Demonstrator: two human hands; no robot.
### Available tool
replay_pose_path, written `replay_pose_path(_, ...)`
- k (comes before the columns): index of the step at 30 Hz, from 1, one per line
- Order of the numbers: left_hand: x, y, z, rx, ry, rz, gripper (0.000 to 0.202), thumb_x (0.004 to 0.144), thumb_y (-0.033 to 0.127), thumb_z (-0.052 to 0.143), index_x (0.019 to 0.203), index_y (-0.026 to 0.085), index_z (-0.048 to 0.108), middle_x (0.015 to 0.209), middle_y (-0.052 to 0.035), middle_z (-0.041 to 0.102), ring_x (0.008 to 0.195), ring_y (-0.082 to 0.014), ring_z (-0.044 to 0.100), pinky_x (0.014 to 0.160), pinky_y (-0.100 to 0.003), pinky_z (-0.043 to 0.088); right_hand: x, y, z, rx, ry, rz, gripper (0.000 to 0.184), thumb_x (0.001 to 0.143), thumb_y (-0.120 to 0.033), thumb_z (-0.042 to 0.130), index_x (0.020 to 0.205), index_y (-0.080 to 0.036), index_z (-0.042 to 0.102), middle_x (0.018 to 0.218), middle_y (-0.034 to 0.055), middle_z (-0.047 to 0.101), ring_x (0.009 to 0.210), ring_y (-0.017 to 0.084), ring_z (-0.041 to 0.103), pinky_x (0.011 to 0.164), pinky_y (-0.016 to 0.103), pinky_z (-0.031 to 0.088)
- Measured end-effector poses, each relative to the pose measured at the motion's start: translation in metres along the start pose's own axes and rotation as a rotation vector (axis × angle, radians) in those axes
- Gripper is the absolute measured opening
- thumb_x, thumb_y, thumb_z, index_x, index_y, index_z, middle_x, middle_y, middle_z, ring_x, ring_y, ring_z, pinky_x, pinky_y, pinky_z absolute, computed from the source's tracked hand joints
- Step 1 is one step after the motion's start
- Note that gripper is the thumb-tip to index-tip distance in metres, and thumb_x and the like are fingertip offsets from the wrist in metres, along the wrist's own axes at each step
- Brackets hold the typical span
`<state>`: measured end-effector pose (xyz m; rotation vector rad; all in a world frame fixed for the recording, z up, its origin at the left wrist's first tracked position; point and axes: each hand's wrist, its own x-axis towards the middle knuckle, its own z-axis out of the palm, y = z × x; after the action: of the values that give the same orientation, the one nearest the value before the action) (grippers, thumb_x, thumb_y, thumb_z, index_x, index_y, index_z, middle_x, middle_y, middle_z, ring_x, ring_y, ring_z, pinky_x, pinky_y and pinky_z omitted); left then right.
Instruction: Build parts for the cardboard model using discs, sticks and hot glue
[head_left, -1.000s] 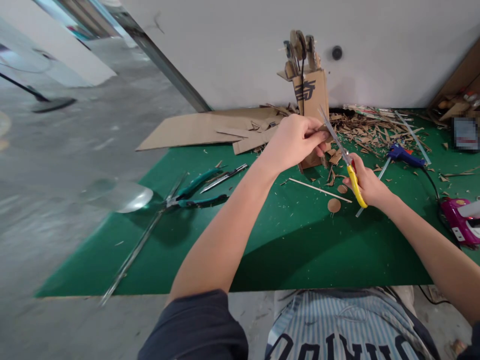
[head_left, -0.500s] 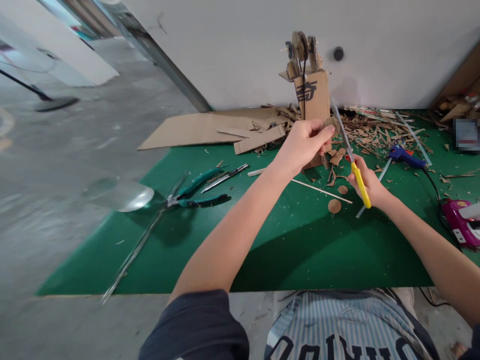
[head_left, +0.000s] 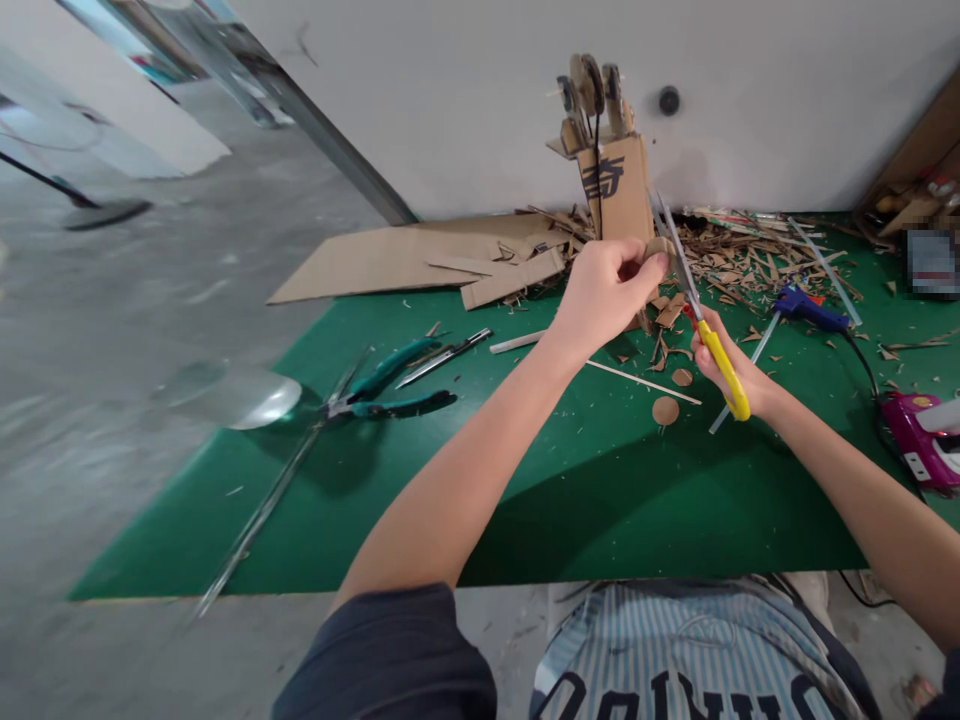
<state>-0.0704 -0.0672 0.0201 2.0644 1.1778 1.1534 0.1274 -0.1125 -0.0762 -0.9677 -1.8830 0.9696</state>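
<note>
Table [head_left: 570, 480]: green, cardboard scraps [head_left: 742, 265] far
Wall [head_left: 450, 90]: pale, far
Floor [head_left: 247, 230]: grey, left
Left hand [head_left: 611, 290]: pinching cardboard piece [head_left: 660, 246]
Right hand [head_left: 750, 382]: gripping scissors [head_left: 718, 352]

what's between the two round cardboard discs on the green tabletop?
Head view: a thin pale stick runs between the smaller disc and the larger disc.

Left of the left hand [head_left: 611, 295], the worktop [head_left: 337, 530] carries teal-handled pliers [head_left: 384, 372], handles spread, and a slim cutter [head_left: 444, 358]. Right of the right hand [head_left: 750, 380]: a blue glue gun [head_left: 808, 308]; farther right, a magenta device [head_left: 919, 435].
</note>
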Motion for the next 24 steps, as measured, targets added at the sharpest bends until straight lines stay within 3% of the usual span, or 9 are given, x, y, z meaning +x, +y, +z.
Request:
replay_pose_path(5,0.000,-0.001,0.000,-0.033,-0.049,-0.034,0.040,0.101,0.023,0.053,0.063,0.020,0.042,0.056,0.0020,0.049,0.050,-0.0081,0.048,0.054,-0.025,0.036,0.001,-0.002,0.001,0.016,0.011,-0.009,0.066,0.097,-0.071,0.042,0.146,-0.027,0.032,0.084,-0.0013,0.044,0.067,0.015,0.042,0.063,0.034,0.041)
replay_pose_path(13,0.000,-0.002,-0.003,0.011,-0.045,0.000,0.040,0.100,0.023,0.056,0.064,0.021,0.038,0.056,0.0033,0.044,0.051,-0.0093,0.049,0.054,-0.025,0.034,0.002,-0.004,0.000,0.024,0.009,0.121,0.069,0.094,-0.076,0.043,0.140,-0.025,0.032,0.085,-0.0026,0.042,0.066,0.014,0.039,0.062,0.031,0.035)
replay_pose_path(24,-0.003,0.001,0.008,-0.154,-0.008,-0.051,0.040,0.099,0.022,0.057,0.062,0.020,0.041,0.056,0.0019,0.055,0.051,-0.0092,0.052,0.052,-0.023,0.037,0.002,0.014,0.000,0.131,-0.018,0.072,0.066,0.095,-0.078,0.038,0.140,-0.031,0.033,0.088,-0.0011,0.039,0.067,0.014,0.033,0.055,0.028,0.029)
